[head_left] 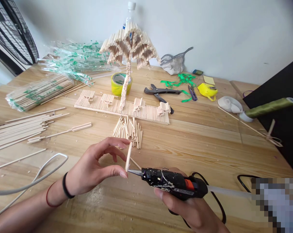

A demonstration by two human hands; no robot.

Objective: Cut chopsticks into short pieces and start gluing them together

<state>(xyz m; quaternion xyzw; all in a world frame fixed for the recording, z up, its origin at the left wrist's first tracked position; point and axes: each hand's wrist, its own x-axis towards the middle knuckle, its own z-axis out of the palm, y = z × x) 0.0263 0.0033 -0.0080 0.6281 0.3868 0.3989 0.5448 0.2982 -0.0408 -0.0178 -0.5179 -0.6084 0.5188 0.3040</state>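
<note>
Between the thumb and fingers of my left hand (105, 158) is a short wooden stick (128, 157), held nearly upright. My right hand (185, 207) grips a black hot glue gun (173, 183) with a glue stick (229, 191) out of its back. The gun's metal nozzle touches or nearly touches the stick's lower end. Beyond my hands lies a pile of short cut sticks (130, 131). Behind it stands a tree-shaped model with a layered stick canopy (132, 45), a thin trunk (125, 87) and a flat stick base (148, 113) bearing several small stick pieces.
Long sticks (20, 129) and a bagged bundle (39, 92) lie at left, near a fan (13, 32). A roll of yellow tape (114, 85), black-handled cutters (161, 92), green ribbon (180, 81) and a yellow tape measure (207, 91) lie farther back. A white cable (47, 168) crosses front left.
</note>
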